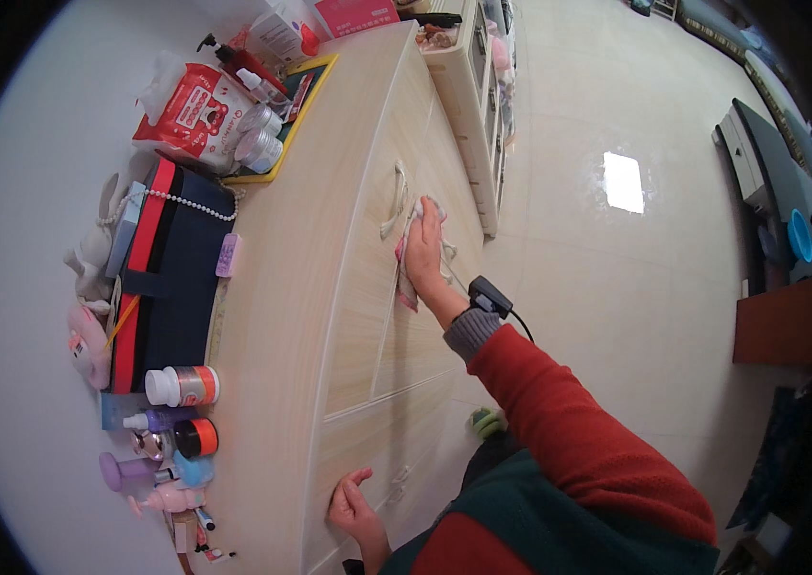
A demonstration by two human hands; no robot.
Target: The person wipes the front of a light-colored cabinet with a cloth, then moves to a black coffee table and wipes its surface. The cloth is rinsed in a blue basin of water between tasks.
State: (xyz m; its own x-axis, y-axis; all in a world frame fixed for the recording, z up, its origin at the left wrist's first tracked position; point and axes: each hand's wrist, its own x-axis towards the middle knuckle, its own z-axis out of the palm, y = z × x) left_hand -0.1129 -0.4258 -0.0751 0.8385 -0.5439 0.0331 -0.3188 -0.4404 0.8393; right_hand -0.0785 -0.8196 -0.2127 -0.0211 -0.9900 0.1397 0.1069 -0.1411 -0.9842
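Observation:
My right hand (426, 251) presses a white and pink cloth (408, 295) against the pale wood-grain front of a chest of drawers (355, 345). Its fingers are extended over the cloth, beside a cream rope handle (396, 201); another rope handle (449, 250) shows just past the hand. My left hand (355, 507) rests near the lower part of the drawer front, fingers loosely bent and thumb apart, with nothing seen in it. A black device with a cable is strapped at my right wrist.
The chest's top holds a red wipes pack (197, 115), a dark blue case (183, 266), a bead necklace (190, 203), a supplement bottle (183, 386) and several small bottles. A cream plastic drawer unit (460, 108) stands beyond the chest. A dark-topped cabinet (772, 165) is across the tiled floor.

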